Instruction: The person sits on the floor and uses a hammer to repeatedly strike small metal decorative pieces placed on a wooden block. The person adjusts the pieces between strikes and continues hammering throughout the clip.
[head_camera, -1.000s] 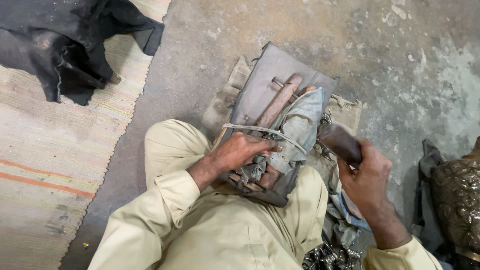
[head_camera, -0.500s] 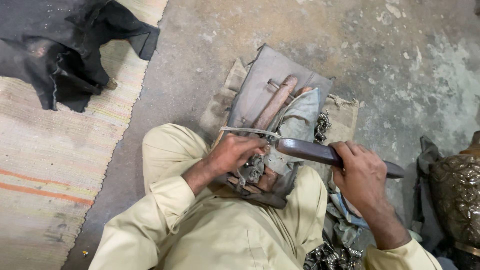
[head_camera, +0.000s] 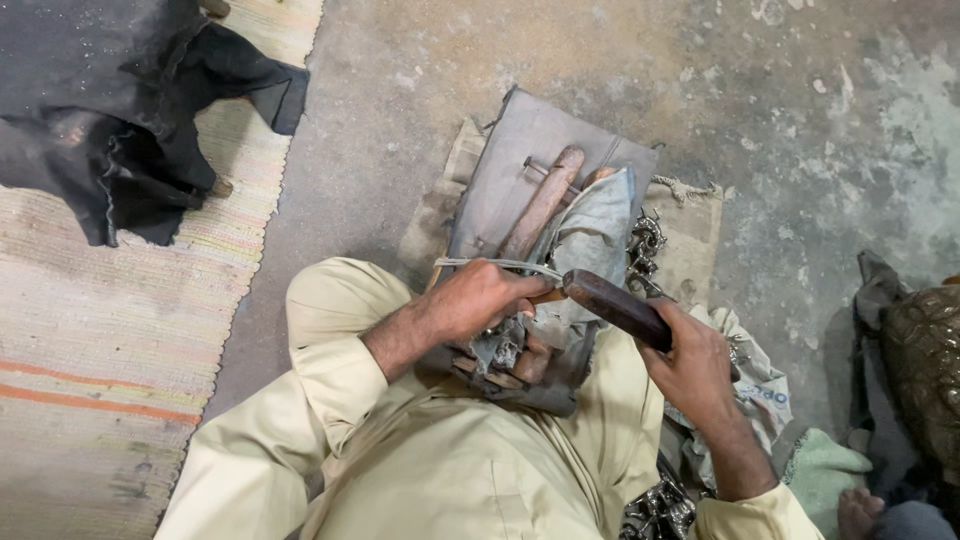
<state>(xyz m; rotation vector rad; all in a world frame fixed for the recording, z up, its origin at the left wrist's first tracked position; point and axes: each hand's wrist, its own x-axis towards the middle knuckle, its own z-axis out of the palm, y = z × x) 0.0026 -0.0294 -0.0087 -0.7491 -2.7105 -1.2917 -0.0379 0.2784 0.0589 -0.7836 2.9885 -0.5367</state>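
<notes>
As right hand (head_camera: 695, 365), clamped on dark tool handle (head_camera: 615, 305), swings in, left hand (head_camera: 485, 300) pinches metal strip (head_camera: 495, 264) against grey board (head_camera: 520, 170).

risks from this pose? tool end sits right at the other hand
1. The dark-handled tool in the right hand meets the left hand at its fingertips; a slip could hit the fingers.
2. The thin strip is pinched only by those fingers and could spring loose.
</notes>
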